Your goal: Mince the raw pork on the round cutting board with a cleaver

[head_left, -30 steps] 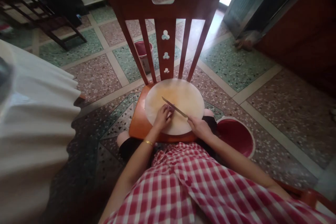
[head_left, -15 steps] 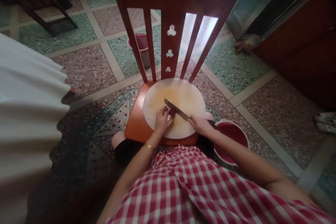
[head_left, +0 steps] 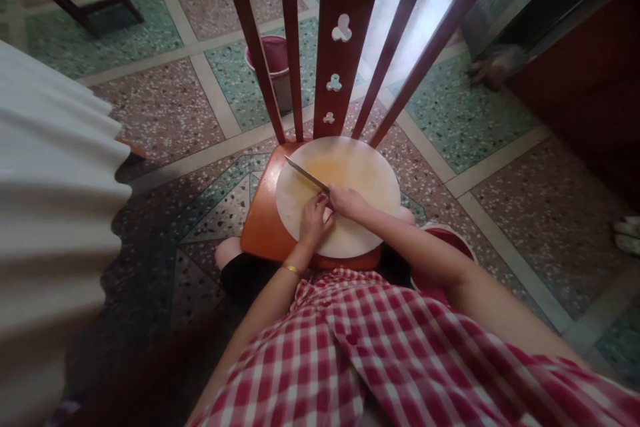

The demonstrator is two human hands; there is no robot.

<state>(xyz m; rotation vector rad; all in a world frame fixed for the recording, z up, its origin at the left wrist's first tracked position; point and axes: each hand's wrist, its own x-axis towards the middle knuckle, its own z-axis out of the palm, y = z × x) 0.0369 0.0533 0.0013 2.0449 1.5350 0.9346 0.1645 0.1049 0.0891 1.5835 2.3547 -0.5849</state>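
Note:
My right hand grips the handle of a kitchen knife, whose blade points to the far left above a round white cutting board. Close against it, my left hand has its fingers curled around a small reddish piece, mostly hidden by the fingers; I cannot make out what it is. The two hands meet near the middle of the board. Under the board is the orange-brown seat of a wooden chair, and a yellowish stain marks the board's far half.
The chair's slatted back rises beyond the board. A red bucket stands on the floor by my right leg, partly behind my forearm. A bin is behind the slats. White draped cloth hangs at the left.
My right hand has moved left and away from me, up to my left hand. The knife has shifted left with it, its tip now near the board's far left edge.

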